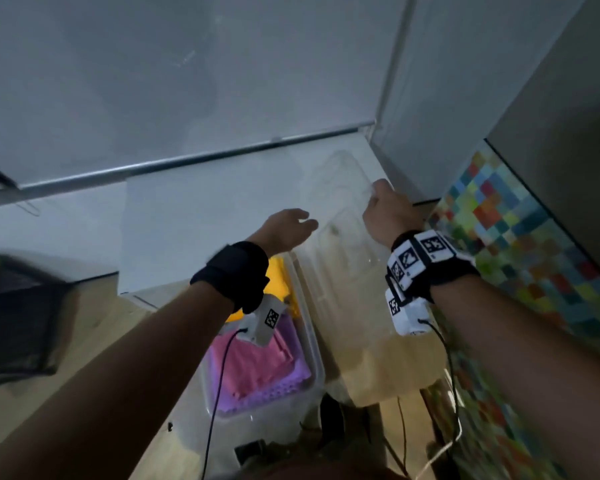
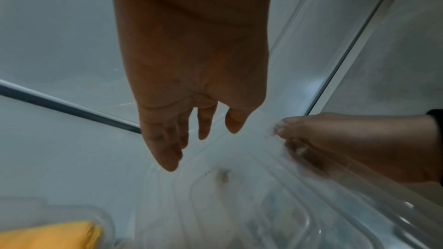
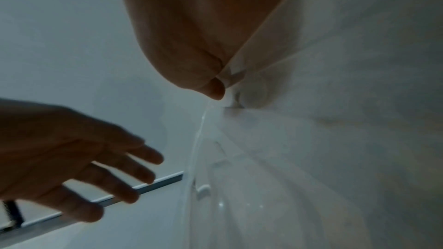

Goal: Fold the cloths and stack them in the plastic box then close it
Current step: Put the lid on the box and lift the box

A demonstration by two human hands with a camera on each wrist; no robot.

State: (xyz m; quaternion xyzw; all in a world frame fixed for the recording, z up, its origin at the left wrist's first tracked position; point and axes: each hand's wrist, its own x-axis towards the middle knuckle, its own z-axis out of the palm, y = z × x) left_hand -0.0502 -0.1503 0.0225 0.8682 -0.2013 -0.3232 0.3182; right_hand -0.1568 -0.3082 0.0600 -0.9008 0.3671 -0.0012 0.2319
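Gripping the clear lid at its far edge: right hand, fingers curled over the rim. Lid tilted up, long axis running away from the body, just right of the plastic box holding folded cloths. Left hand open, nearer the lid's left edge, apparently not yet touching.

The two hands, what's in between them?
The clear lid lies between the left hand and the right hand, which grips its edge. The head view shows this best.
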